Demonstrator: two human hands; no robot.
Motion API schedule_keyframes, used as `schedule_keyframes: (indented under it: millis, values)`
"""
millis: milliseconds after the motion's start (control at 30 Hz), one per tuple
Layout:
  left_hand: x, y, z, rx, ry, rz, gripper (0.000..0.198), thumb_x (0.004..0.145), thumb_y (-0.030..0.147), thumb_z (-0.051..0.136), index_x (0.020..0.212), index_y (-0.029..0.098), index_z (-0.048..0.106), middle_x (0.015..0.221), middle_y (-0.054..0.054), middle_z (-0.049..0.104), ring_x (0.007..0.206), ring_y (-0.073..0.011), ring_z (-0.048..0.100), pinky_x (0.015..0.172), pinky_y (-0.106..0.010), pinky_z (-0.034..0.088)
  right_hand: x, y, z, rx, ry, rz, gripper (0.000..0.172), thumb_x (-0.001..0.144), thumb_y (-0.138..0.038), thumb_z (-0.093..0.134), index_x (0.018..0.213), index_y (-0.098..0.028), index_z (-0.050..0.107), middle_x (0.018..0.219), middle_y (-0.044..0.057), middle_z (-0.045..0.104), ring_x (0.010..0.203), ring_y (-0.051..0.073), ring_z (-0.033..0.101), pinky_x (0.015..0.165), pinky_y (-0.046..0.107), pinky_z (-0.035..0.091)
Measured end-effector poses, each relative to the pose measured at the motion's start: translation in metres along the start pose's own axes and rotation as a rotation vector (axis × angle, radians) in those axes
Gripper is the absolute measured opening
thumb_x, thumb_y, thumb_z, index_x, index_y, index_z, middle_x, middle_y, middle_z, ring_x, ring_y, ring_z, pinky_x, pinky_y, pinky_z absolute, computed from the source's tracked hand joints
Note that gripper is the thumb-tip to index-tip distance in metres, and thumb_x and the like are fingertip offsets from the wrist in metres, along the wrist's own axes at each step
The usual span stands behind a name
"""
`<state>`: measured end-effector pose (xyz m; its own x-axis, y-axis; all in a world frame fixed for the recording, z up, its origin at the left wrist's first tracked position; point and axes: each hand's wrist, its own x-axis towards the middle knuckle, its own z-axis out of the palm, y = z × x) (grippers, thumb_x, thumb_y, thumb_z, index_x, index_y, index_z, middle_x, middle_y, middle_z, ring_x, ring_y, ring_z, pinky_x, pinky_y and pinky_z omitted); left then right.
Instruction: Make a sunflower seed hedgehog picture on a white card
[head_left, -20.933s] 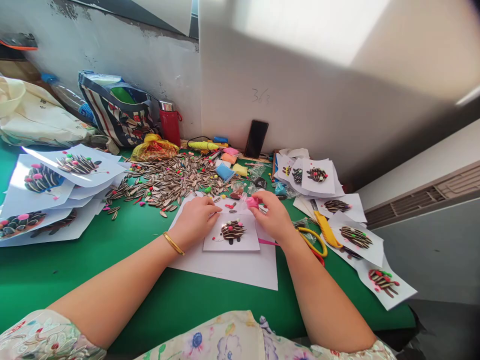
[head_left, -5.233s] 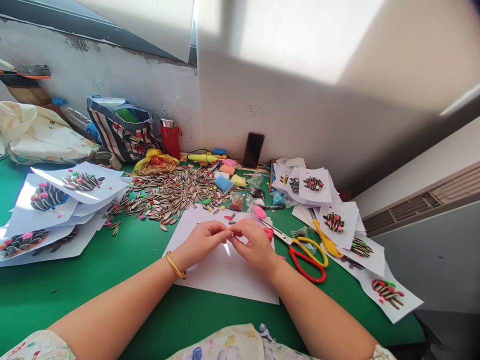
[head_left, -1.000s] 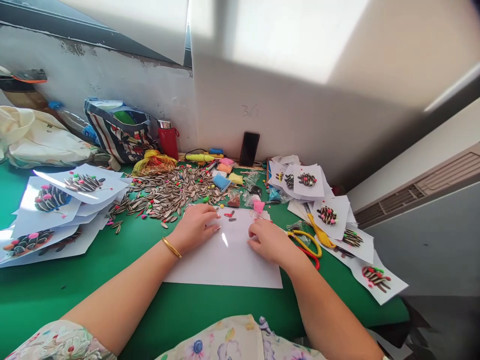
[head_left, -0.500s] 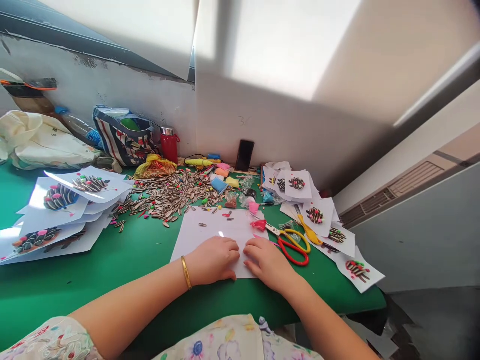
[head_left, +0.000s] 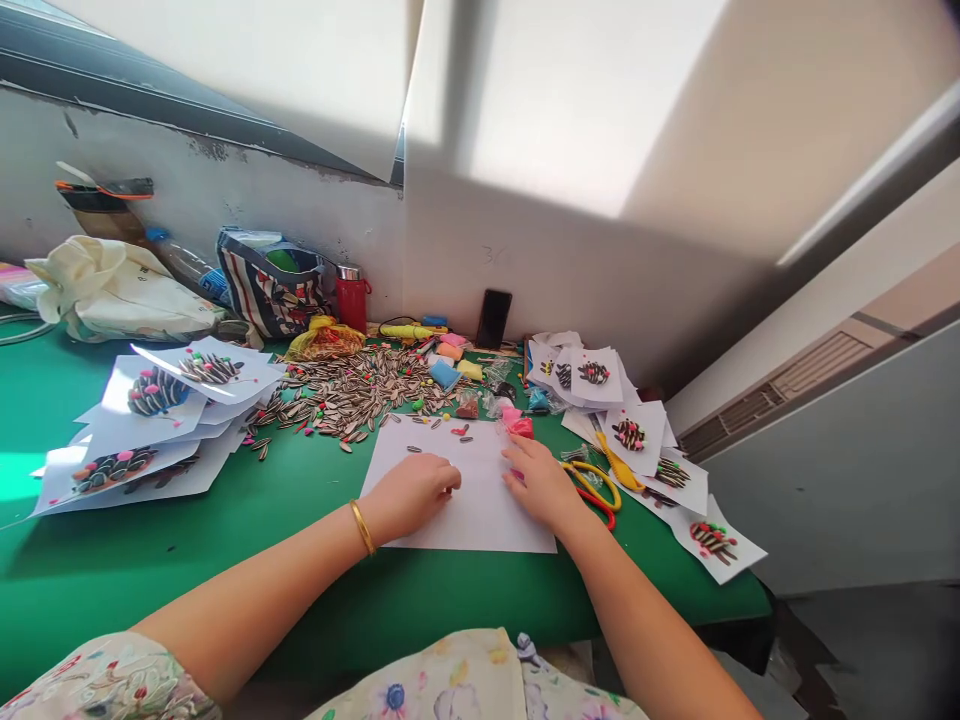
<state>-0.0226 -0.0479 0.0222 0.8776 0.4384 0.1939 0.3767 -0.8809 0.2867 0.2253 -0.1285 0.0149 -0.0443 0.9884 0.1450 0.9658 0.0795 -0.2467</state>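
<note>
We record the large rectangular sheet of plain white paper lying flat on the smooth green tabletop, in front of the person. The left hand, with a gold metal bangle at its wrist, is over the paper's left half, fingers curled inward; we cannot tell whether it pinches anything. The right hand is over the paper's right edge, fingers loosely spread and parted from the thumb. Just beyond its fingertips we see a shiny red soft packet; contact is unclear to us.

On the paper, one dark striped seed lies just above the left hand; small red pieces lie near the far edge. Behind it spreads a loose heap of grey-and-white striped seeds.

To the right we note scissors with yellow and red loop handles, partly hidden by the right hand, and a yellow plastic-handled cutter. White paper cards bearing seed figures are stacked at far left.
</note>
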Motion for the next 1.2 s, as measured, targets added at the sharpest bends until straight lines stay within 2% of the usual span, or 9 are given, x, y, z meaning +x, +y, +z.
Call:
schedule_keyframes:
  millis: [67,133,367,500,567,700,833,1033,1200]
  values:
    - [0.002,-0.015,-0.003,-0.026,0.017,-0.117,0.007,0.083,0.016,0.062,0.082,0.021,0.067,0.080,-0.005,0.069,0.077,-0.0223,0.063,0.068,-0.032,0.043,-0.005,-0.003,0.001,0.021,0.005,-0.030,0.030,0.089,-0.021,0.060,0.118,-0.019,0.068,0.136,0.014,0.058,0.127,0.027,0.050,0.107,0.046,0.042]
    - [0.003,-0.026,-0.005,-0.024,0.033,-0.175,0.010,0.085,0.021,0.061,0.077,0.020,0.067,0.078,-0.005,0.069,0.077,-0.0228,0.063,0.067,-0.031,0.043,-0.010,-0.006,0.003,0.041,-0.007,-0.058,0.027,0.089,-0.022,0.061,0.114,-0.021,0.070,0.129,0.011,0.062,0.121,0.025,0.054,0.105,0.043,0.044]
    - [-0.002,-0.038,-0.002,0.012,0.109,-0.197,0.022,0.087,0.013,0.051,0.093,0.019,0.071,0.092,-0.008,0.072,0.089,-0.0239,0.065,0.081,-0.035,0.047,-0.019,-0.014,-0.007,0.099,-0.068,-0.019,0.024,0.088,-0.023,0.064,0.111,-0.021,0.070,0.121,0.008,0.064,0.115,0.023,0.056,0.104,0.040,0.044]
    - [-0.009,-0.043,-0.003,0.032,0.164,-0.192,0.026,0.092,0.020,0.048,0.093,0.019,0.074,0.094,-0.010,0.073,0.090,-0.0253,0.064,0.083,-0.038,0.047,-0.034,-0.038,-0.013,0.203,-0.186,-0.185,0.038,0.081,-0.036,0.075,0.116,-0.025,0.067,0.123,0.006,0.064,0.113,0.022,0.057,0.100,0.035,0.047]
    - [-0.012,-0.046,-0.004,0.042,0.192,-0.204,0.029,0.093,0.023,0.046,0.093,0.019,0.075,0.095,-0.011,0.073,0.092,-0.0255,0.064,0.084,-0.039,0.047,-0.041,-0.050,-0.009,0.148,-0.203,-0.266,0.042,0.078,-0.038,0.078,0.116,-0.025,0.067,0.125,0.006,0.064,0.114,0.025,0.057,0.098,0.037,0.048]
    - [-0.013,-0.050,-0.002,0.033,0.221,-0.228,0.030,0.093,0.025,0.046,0.097,0.020,0.075,0.100,-0.010,0.073,0.098,-0.0254,0.064,0.090,-0.040,0.048,-0.048,-0.062,0.010,-0.057,-0.150,-0.358,0.022,0.089,-0.023,0.061,0.110,-0.019,0.067,0.123,0.010,0.066,0.113,0.028,0.058,0.093,0.040,0.049]
    - [-0.011,-0.052,-0.003,-0.065,0.242,-0.270,0.029,0.091,0.029,0.048,0.097,0.019,0.075,0.104,-0.010,0.074,0.100,-0.0270,0.065,0.094,-0.042,0.049,-0.048,-0.067,0.024,-0.194,-0.103,-0.396,0.023,0.090,-0.013,0.052,0.108,-0.014,0.067,0.118,0.014,0.068,0.111,0.028,0.061,0.087,0.038,0.050]
    - [-0.013,-0.064,-0.006,-0.261,0.282,-0.441,0.031,0.088,0.035,0.049,0.095,0.020,0.074,0.103,-0.008,0.074,0.097,-0.0247,0.067,0.087,-0.037,0.052,-0.048,-0.077,0.019,-0.287,-0.088,-0.321,0.018,0.082,-0.005,0.052,0.081,-0.017,0.065,0.083,0.008,0.068,0.075,0.021,0.060,0.062,0.033,0.039]
    - [-0.019,-0.079,-0.009,-0.470,0.316,-0.501,0.037,0.087,0.049,0.052,0.095,0.020,0.075,0.102,-0.005,0.076,0.096,-0.0236,0.068,0.087,-0.033,0.052,-0.045,-0.074,0.012,-0.262,-0.091,-0.300,0.020,0.086,-0.005,0.052,0.077,-0.018,0.065,0.077,0.005,0.067,0.071,0.018,0.057,0.061,0.031,0.032]
